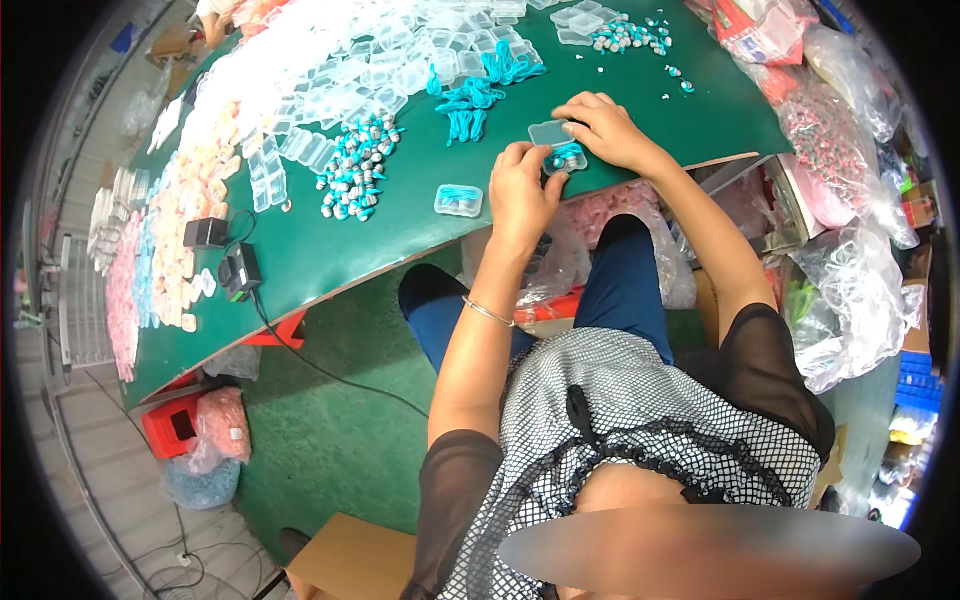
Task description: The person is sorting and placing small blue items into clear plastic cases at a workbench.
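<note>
At the table's near edge, a small clear plastic box lies with its lid raised and turquoise cord inside. My left hand pinches the box's left side between thumb and bent fingers. From the right, my right hand grips the same box, thumb and curved fingers around its lid and edge. A second clear box, closed over turquoise contents, rests left of my left hand. Beyond it are bundles of turquoise cord and a heap of small grey-and-turquoise pieces.
Many empty clear boxes cover the far side of the green table. More small pieces lie at the far right. Black devices with a cable stand at left. Plastic bags crowd the right side.
</note>
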Demonstrator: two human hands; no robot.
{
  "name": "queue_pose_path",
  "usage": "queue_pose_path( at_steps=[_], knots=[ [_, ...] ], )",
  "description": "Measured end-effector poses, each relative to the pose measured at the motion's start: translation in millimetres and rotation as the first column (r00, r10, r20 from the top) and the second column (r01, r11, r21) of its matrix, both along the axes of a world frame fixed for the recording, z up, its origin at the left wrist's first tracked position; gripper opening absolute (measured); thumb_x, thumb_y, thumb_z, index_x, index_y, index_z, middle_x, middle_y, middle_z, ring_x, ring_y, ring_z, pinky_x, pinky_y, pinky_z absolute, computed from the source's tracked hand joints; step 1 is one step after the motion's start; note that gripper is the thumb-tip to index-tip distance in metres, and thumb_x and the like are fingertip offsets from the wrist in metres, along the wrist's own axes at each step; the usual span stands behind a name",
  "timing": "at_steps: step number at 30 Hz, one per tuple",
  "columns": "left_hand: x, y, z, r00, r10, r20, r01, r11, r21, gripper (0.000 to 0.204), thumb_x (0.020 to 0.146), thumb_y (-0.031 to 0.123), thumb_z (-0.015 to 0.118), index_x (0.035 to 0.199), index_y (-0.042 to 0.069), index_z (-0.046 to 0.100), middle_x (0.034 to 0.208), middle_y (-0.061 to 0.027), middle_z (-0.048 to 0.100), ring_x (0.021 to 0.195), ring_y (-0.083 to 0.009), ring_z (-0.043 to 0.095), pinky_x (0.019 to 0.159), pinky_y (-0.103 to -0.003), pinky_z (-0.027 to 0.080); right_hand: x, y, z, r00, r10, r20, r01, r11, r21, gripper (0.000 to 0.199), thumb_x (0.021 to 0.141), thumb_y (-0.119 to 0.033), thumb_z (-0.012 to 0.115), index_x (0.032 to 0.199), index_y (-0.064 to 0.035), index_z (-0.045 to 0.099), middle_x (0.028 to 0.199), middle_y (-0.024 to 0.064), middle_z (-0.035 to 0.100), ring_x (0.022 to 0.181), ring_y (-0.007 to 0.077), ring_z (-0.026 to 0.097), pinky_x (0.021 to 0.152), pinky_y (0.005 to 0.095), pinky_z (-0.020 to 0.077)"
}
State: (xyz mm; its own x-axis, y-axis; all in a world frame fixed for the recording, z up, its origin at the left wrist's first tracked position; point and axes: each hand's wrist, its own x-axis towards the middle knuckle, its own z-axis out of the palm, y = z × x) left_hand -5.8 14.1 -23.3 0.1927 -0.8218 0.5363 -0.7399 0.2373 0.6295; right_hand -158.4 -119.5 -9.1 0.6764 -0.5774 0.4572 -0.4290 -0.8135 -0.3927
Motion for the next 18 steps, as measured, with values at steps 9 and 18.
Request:
queue_pose_path(
  at_steps=[9,18],
  knots=[
    [-3.1,3.5,8.7,0.986,0.048,-0.159,-0.044,0.999,0.031,0.048,0.070,0.013,0.081,0.112,0.002,0.062,0.102,-0.0146,0.062,0.090,-0.0330,0.061,0.079,-0.041,0.051,-8.3,12.7,18.5,0.973,0.182,0.144,-0.212,0.947,0.240,0.024,0.080,-0.006,0.069,0.104,-0.0027,0.064,0.099,0.0112,0.065,0.084,0.0250,0.063,0.075,0.0334,0.0515],
    [4.5,-1.5,6.0,0.990,-0.064,0.125,0.062,0.998,0.013,0.032,0.081,0.014,0.072,0.109,0.002,0.064,0.102,-0.0157,0.061,0.095,-0.0354,0.060,0.081,-0.044,0.050,-15.5,39.8,0.6,0.963,0.202,0.178,-0.207,0.978,0.010,0.030,0.080,-0.007,0.071,0.109,-0.0023,0.064,0.104,0.0139,0.064,0.094,0.0307,0.063,0.081,0.0379,0.0519]
  ],
)
